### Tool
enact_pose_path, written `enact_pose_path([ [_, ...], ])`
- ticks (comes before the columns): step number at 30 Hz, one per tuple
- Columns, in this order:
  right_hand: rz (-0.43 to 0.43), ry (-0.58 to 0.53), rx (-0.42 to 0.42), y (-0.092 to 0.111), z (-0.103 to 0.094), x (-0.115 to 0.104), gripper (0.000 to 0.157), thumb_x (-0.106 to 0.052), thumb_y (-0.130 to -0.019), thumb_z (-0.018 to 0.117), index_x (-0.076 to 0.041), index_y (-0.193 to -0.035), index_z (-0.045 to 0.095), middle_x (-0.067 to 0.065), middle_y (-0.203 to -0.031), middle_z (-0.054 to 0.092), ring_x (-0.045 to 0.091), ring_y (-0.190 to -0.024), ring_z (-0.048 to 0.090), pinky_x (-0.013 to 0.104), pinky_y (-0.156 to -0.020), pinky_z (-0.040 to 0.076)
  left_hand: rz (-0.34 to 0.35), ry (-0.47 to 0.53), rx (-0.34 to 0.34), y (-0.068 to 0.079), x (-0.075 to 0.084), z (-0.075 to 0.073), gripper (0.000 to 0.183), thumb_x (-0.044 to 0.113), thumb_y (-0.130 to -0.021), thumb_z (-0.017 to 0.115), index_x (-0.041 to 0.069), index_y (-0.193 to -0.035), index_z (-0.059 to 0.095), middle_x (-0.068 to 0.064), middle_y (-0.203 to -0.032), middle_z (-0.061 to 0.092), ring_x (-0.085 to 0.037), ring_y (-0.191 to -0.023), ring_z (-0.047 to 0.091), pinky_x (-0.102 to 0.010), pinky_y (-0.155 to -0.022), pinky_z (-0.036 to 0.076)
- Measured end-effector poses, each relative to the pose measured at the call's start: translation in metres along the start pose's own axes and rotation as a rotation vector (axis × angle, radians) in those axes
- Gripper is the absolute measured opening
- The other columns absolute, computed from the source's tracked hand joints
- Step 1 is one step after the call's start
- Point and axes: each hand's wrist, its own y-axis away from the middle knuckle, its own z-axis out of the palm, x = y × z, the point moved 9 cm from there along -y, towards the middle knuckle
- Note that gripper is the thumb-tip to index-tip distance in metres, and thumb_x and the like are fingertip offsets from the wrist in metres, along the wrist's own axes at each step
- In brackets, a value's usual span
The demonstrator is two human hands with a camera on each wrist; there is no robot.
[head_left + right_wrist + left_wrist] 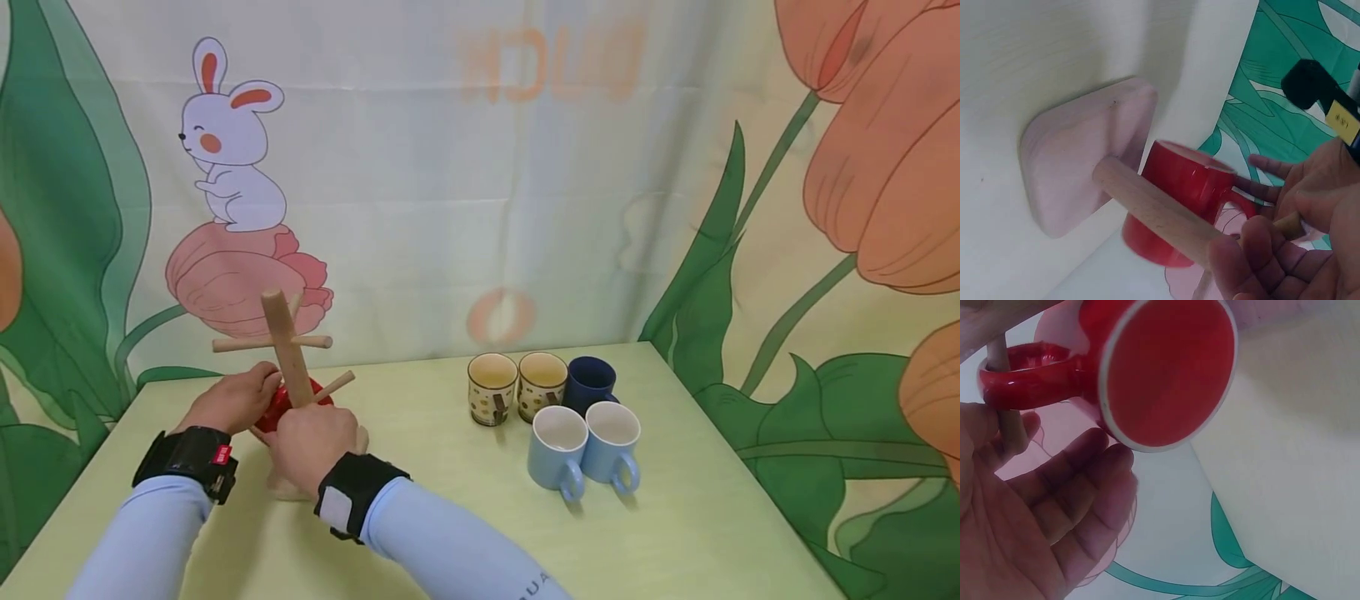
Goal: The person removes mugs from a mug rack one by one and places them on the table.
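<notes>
A wooden mug tree stands on the left of the table, with pegs at several heights. On a low peg hangs a red mug, tilted, the peg passing through its handle. My left hand is beside the mug on its left. Its loosely straight fingers lie against the mug's base, and the hand is close to the peg's end. My right hand has its fingers curled about the tree's post, in front of the mug. The head view mostly hides the mug behind the hands.
Right of the tree stand two patterned cream mugs, a dark blue mug and two light blue mugs. The tree's square base rests on the table. A printed curtain hangs behind the table.
</notes>
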Motion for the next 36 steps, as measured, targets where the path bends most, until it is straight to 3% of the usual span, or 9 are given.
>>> enact_pose_path([
  [6, 0.049, 0.025, -0.068, -0.005, 0.008, 0.013, 0.029, -0.053, -0.097, 0.054, -0.031, -0.093, 0.072, -0.007, -0.058, 0.055, 0.011, -0.053, 0.053, 0.027, -0.046, 0.045, -0.03, -0.067, 0.059, 0.004, -0.01, -0.002, 0.042, 0.032, -0.109, 0.031, -0.004, -0.128, 0.043, -0.016, -0.089, 0.059, -0.031, -0.081, 0.057, -0.048, -0.074, 0.054],
  [15, 0.046, 0.021, -0.041, -0.011, 0.012, 0.02, 0.025, -0.045, -0.1, 0.053, -0.032, -0.089, 0.072, -0.007, -0.059, 0.055, 0.01, -0.051, 0.053, 0.027, -0.043, 0.042, -0.052, -0.103, 0.159, 0.014, -0.015, 0.004, 0.043, 0.032, -0.109, 0.035, -0.003, -0.132, 0.043, -0.024, -0.098, 0.064, -0.041, -0.088, 0.064, -0.06, -0.078, 0.054],
  [23, -0.049, 0.056, -0.055, -0.012, 0.01, 0.023, 0.023, -0.045, -0.101, 0.05, -0.044, -0.122, 0.059, -0.005, -0.055, 0.054, 0.012, -0.05, 0.053, 0.028, -0.041, 0.041, -0.06, -0.109, 0.209, 0.025, -0.015, 0.006, 0.043, 0.035, -0.109, 0.035, -0.003, -0.127, 0.045, -0.027, -0.099, 0.063, -0.043, -0.086, 0.063, -0.061, -0.072, 0.054],
  [28, -0.079, 0.077, -0.062, -0.013, 0.011, 0.026, 0.017, -0.045, -0.101, 0.05, -0.038, -0.11, 0.063, -0.004, -0.055, 0.054, 0.013, -0.05, 0.053, 0.029, -0.042, 0.042, -0.051, -0.127, 0.262, 0.033, -0.012, 0.007, 0.039, 0.032, -0.108, 0.039, -0.003, -0.123, 0.046, -0.025, -0.093, 0.064, -0.04, -0.08, 0.063, -0.058, -0.066, 0.055],
  [32, -0.034, 0.07, -0.068, -0.014, 0.011, 0.033, 0.027, -0.047, -0.101, 0.049, -0.033, -0.091, 0.069, -0.005, -0.055, 0.054, 0.012, -0.05, 0.053, 0.028, -0.043, 0.043, -0.029, -0.135, 0.315, 0.04, -0.008, 0.007, 0.035, 0.029, -0.108, 0.042, -0.003, -0.121, 0.048, -0.021, -0.086, 0.063, -0.035, -0.072, 0.062, -0.051, -0.058, 0.056],
  [36, 0.036, 0.059, -0.08, -0.017, 0.013, 0.041, 0.03, -0.045, -0.1, 0.052, -0.03, -0.085, 0.074, -0.006, -0.056, 0.053, 0.01, -0.05, 0.053, 0.027, -0.044, 0.044, -0.036, -0.132, 0.345, 0.048, -0.008, 0.009, 0.038, 0.032, -0.108, 0.04, -0.003, -0.122, 0.048, -0.02, -0.084, 0.063, -0.032, -0.069, 0.06, -0.047, -0.054, 0.054],
])
